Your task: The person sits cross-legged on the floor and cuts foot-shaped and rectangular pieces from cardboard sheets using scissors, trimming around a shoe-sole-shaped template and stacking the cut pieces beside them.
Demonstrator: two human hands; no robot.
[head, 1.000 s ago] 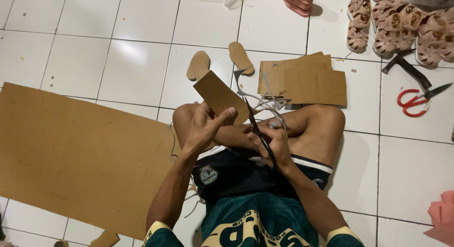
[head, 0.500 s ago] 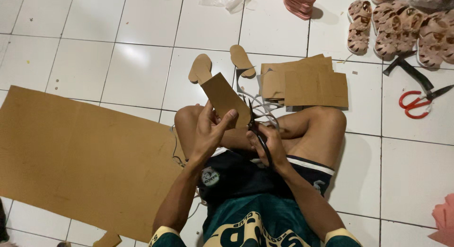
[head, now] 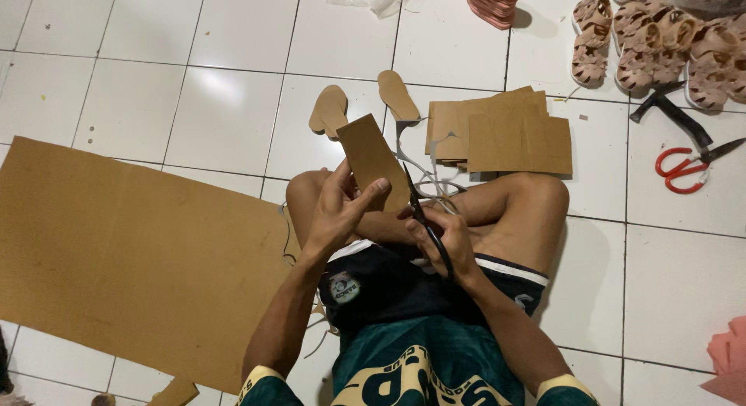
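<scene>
White floor tiles lie under us as we sit cross-legged, cutting brown board. Our left hand grips a small board piece, held up over our knees, while our right hand is closed round the black scissors, blades at the piece's right edge. By our judgement this cut is partly made. Just beyond, two sole-shaped cutouts lie finished on the floor, and to their right a stack of cut board rectangles waits. Left of us a large board sheet is mostly whole, so much seems left. Far right lie red-handled scissors and a pile of sandals.
</scene>
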